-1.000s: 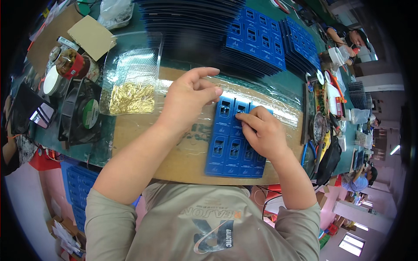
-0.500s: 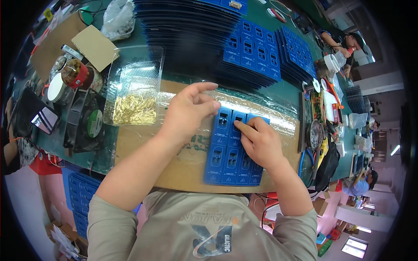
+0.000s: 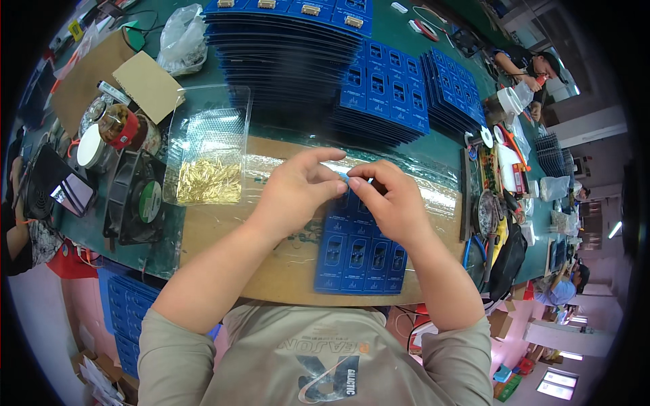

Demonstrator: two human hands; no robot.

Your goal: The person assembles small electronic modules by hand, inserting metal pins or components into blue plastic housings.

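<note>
A small light-blue piece (image 3: 343,177) is pinched between the fingertips of both hands, just above the blue tray (image 3: 359,250) that lies on the taped cardboard sheet (image 3: 223,237) at the near edge of the worktop (image 3: 433,142). The left hand (image 3: 294,193) and right hand (image 3: 389,199) are each nearly closed, thumb and forefinger meeting on the piece; what exactly it is cannot be told. It looks light, thin and easily dropped, best held by its ends with fingertips only. The tray seems a stiff, shallow moulded sheet. A clear box of brass pins (image 3: 206,179) sits left of the hands; stacks of blue trays (image 3: 386,88) fill the far side. Half a second ago both hands lay flat on the tray, fingers spread; now they are raised and drawn together.
</note>
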